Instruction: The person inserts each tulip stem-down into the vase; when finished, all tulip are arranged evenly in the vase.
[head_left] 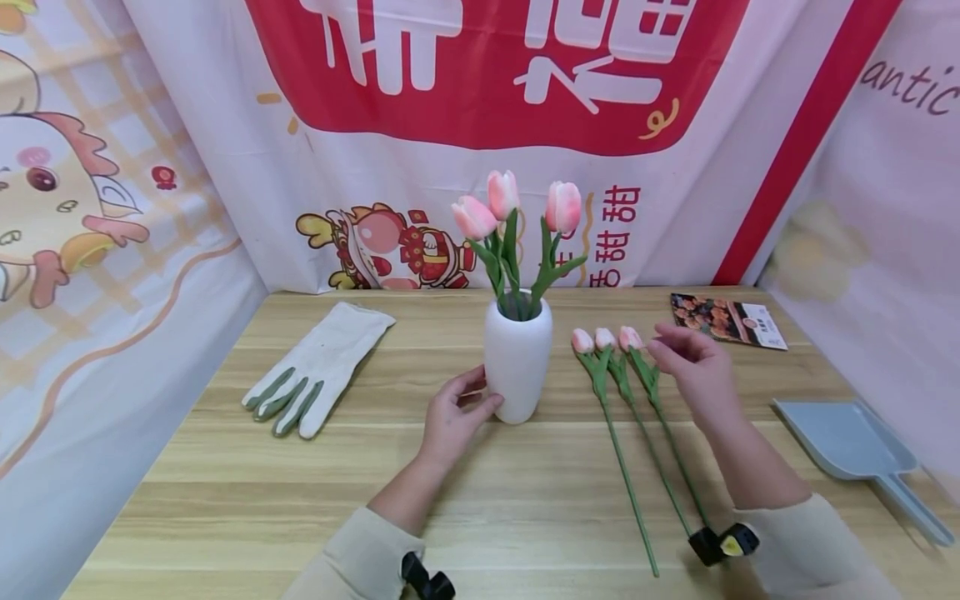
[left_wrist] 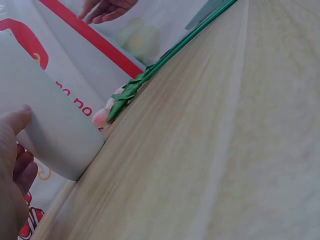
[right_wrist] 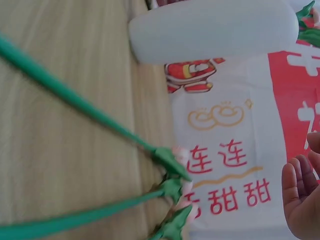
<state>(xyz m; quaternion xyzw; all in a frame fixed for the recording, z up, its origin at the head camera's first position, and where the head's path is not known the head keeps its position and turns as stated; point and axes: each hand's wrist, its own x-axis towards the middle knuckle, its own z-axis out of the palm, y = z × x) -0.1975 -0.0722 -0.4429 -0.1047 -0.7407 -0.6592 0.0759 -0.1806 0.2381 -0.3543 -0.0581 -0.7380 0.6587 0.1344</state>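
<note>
A white vase (head_left: 517, 358) stands upright on the table, with three pink tulips (head_left: 502, 196) in its mouth. My left hand (head_left: 453, 417) holds the vase low on its left side, the thumb (left_wrist: 19, 119) against the wall and the fingers bent beside it. To the right, three more pink tulips (head_left: 617, 442) lie side by side, heads away from me and green stems towards me. Just over the heads of these lying tulips hovers my right hand (head_left: 697, 367), fingers relaxed and holding nothing; the right wrist view shows this hand (right_wrist: 302, 195) apart from the stems.
A white and green work glove (head_left: 318, 367) lies at the left. On the far right are a seed packet (head_left: 727, 321) with flower pictures and a grey-blue dustpan (head_left: 855, 442). A printed cloth backdrop (head_left: 420, 167) rises behind the wooden table (head_left: 225, 500).
</note>
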